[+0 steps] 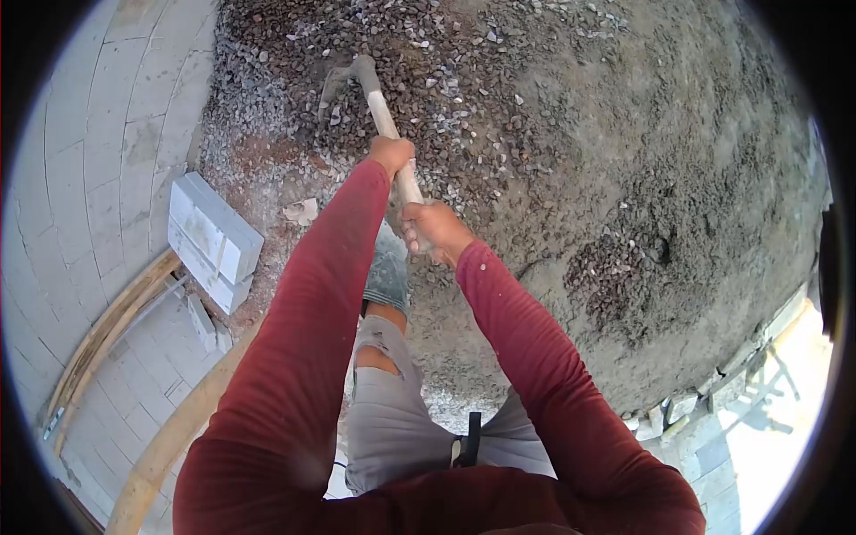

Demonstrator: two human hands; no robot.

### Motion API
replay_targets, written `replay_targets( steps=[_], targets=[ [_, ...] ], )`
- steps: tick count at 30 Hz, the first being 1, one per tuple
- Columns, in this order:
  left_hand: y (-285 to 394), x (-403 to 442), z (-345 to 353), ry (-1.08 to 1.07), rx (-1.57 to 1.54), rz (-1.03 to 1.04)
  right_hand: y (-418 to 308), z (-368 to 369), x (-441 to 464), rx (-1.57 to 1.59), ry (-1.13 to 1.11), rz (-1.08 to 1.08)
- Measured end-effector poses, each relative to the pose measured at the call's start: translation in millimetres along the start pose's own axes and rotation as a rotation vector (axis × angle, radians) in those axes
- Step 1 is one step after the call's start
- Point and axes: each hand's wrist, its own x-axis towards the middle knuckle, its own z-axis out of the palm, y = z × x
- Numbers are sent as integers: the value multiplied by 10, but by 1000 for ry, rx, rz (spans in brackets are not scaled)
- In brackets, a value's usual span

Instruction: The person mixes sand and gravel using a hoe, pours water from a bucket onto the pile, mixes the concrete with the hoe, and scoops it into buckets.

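Both my hands are wrapped around the pale wooden handle of a hoe (382,114). My left hand (392,154) grips farther up the shaft, nearer the metal head. Lower down, close to the handle's near end, my right hand (434,229) is closed on the same shaft. The dirt-coated hoe blade (335,91) rests against dark gravel (428,98), its lower edge partly hidden among the stones. To the right of the gravel spreads a broad patch of wet grey mortar or concrete mix (615,169).
Pale blocks (212,236) are stacked at the left beside a block wall (116,134). Curved wooden poles (111,334) lean below them. A dusty boot (389,267) stands under my arms. Broken blocks (682,407) edge the mix at the lower right.
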Motion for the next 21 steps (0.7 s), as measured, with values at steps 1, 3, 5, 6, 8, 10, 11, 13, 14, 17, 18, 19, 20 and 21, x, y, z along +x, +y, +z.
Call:
replay_targets(
  steps=[1, 3, 5, 6, 8, 10, 11, 13, 14, 17, 18, 19, 20, 21],
  targets=[
    [-44, -355, 200, -105, -70, -65, 97, -144, -218, -58, 65, -2],
    [-267, -814, 696, -208, -261, -130, 229, -571, -686, -196, 158, 6],
    [-487, -1340, 1125, -263, -440, -222, 397, -946, -1207, -284, 183, 7],
    [-591, -1577, 1281, -343, -426, -200, 553, -1069, -1472, -245, 239, 31],
    [-763, -2596, 1620, -402, -584, -261, 745, -1009, -2486, -302, 410, 122],
    [-1048, -3233, 1843, -667, -729, -322, 998, -966, -3177, -513, 548, 138],
    [-1138, -3568, 1945, -769, -826, -420, 1113, -971, -3468, -463, 610, 178],
    [-1296, -4144, 2073, -862, -880, -566, 1422, -1095, -3974, -468, 675, 224],
    [-1263, -4118, 2010, -858, -875, -460, 1469, -1055, -4050, -518, 659, 200],
    [-1266, -4230, 1462, -753, -842, -252, 1921, -1199, -3905, -662, 513, 51],
    [-1211, -3905, 1165, -675, -831, -159, 1852, -1046, -3502, -517, 393, 3],
    [-1208, -3532, 890, -566, -753, -38, 1608, -724, -2989, -395, 233, 14],
    [-1049, -3137, 518, -414, -731, 59, 1676, -645, -2427, -266, 73, -29],
    [-940, -2686, 169, -275, -621, 125, 1599, -381, -1847, -157, -46, -79]
  ],
)
